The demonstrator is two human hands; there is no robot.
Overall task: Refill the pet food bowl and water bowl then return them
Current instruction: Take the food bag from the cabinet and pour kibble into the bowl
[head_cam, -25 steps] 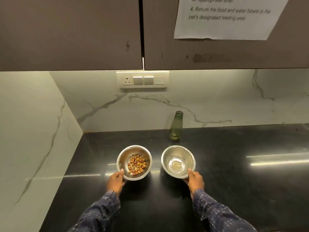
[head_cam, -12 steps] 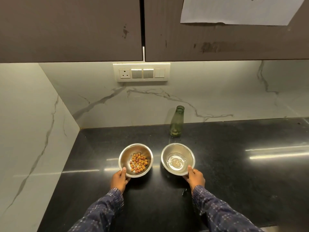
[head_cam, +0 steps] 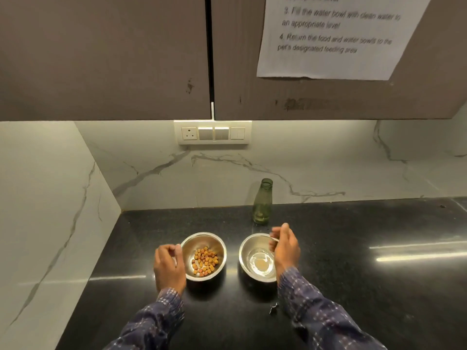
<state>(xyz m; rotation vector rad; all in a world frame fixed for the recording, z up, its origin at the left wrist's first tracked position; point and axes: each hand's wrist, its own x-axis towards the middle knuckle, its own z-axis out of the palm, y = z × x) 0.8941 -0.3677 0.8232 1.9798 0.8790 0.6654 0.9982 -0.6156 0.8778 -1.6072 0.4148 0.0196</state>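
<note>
Two steel bowls stand side by side on the black counter [head_cam: 366, 294]. The food bowl [head_cam: 217, 245] on the left holds a small heap of orange and brown kibble [head_cam: 204, 261]. The water bowl [head_cam: 249, 248] on the right holds a little clear water. My left hand [head_cam: 168, 267] is at the food bowl's left side, fingers curled against the rim. My right hand [head_cam: 286, 248] reaches over the water bowl's right rim, fingers hooked on it and hiding that edge.
A green glass bottle [head_cam: 262, 203], uncapped and nearly empty, stands behind the water bowl by the marble wall. A small dark object [head_cam: 273, 309] lies near my right sleeve. Overhead cabinets [head_cam: 101, 59] carry an instruction sheet [head_cam: 328, 39]; a socket panel [head_cam: 212, 132] is below.
Both hands have moved from the bowls' near rims to their outer sides. The bowls have stayed in place. The camera has tilted up.
</note>
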